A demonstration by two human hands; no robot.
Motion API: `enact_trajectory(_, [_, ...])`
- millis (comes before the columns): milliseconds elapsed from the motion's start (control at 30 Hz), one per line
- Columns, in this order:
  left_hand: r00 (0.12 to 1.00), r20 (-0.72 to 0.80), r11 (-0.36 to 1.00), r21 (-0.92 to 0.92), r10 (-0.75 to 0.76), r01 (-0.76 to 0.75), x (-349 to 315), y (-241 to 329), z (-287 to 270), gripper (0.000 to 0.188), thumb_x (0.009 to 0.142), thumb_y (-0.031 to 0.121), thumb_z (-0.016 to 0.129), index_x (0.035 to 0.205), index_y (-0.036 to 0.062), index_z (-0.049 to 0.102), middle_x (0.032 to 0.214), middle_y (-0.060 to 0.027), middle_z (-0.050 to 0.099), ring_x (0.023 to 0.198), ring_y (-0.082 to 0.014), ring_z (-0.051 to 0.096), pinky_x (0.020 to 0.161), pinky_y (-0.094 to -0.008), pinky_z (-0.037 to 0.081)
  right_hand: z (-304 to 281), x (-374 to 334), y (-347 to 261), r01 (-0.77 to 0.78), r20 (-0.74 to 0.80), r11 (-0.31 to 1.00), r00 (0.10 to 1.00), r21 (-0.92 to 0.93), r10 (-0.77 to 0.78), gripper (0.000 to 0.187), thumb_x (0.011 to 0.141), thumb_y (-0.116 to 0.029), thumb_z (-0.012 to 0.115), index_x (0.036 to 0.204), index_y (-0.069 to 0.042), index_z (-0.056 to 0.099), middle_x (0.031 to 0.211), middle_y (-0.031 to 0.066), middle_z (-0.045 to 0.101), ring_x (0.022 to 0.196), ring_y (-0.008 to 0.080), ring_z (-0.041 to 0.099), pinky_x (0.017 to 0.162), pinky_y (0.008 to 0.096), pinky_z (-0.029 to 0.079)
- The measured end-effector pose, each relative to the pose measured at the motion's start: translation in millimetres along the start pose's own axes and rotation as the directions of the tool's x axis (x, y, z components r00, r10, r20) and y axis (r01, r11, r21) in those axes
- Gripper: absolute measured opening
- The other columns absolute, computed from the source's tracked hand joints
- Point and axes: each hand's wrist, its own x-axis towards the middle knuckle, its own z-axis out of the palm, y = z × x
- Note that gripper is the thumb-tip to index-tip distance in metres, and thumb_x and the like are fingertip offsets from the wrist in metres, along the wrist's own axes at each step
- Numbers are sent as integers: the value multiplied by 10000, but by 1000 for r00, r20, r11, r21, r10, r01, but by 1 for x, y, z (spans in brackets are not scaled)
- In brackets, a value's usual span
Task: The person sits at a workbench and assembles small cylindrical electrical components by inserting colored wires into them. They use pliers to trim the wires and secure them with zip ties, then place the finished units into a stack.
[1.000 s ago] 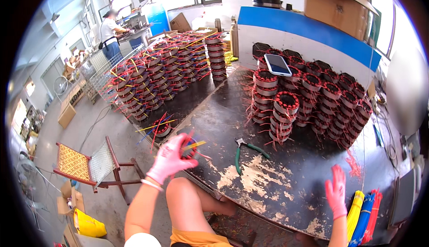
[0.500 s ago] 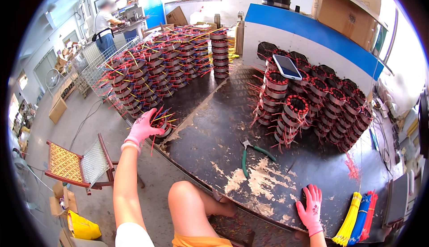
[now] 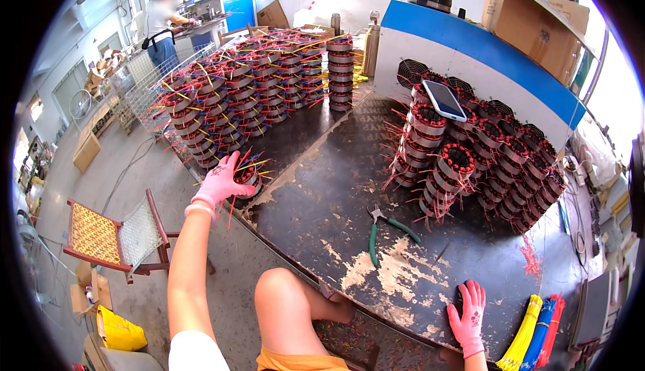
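Observation:
My left hand (image 3: pixel 220 184), in a pink glove, reaches to the table's left edge. Its thumb and fingers curve around a small motor stator (image 3: pixel 250 177) with red, yellow and blue wire leads; the fingertips on the far side are partly hidden. Behind it stand tall stacks of wired stators (image 3: pixel 232 99). My right hand (image 3: pixel 469 314), gloved the same way, rests palm down on the tabletop near the front edge with its fingers stretched out, holding nothing. Green-handled cutting pliers (image 3: pixel 377 233) lie spread on the table between my hands.
More stacked stators (image 3: pixel 457 163) stand at the right, with a phone (image 3: pixel 443 100) on top. Bundles of yellow (image 3: pixel 521 334), blue and red wires lie at the right front. A woven chair (image 3: pixel 97 233) stands at left. A person (image 3: pixel 161 28) works at the back left.
The view has shifted slightly. My left hand stays at the stator, its thumb now lying closer along the stator's near side. My right hand has barely moved.

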Motion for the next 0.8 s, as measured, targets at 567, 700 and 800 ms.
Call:
enact_trajectory(567, [997,19,990,120,79,-81,3,-9,11,1243,597,408,927,1609,106,271,1551,-212,403,1318,-428,540,1092,-446,469,4,-1,6,20,-21,1000,1000,-5,-20,642,817,-215,728,1404,-42,535,1527,210,459,1450,433,363,1242,567,213])
enact_trajectory(700, [998,43,986,155,49,-55,5,-7,14,1262,592,342,949,1617,130,245,1525,-219,410,1293,-448,549,1074,-453,485,3,-1,6,12,-13,1000,1000,-9,-13,642,819,-213,726,1408,-43,533,1527,211,460,1449,435,366,1243,566,212])
enact_trajectory(800, [995,63,989,124,78,-86,7,-9,12,1246,597,300,953,1615,142,251,1497,-221,427,1274,-452,558,1061,-454,494,1,-1,6,7,-11,1000,1000,-11,-7,642,821,-212,724,1409,-42,532,1526,213,460,1449,435,367,1243,566,214])
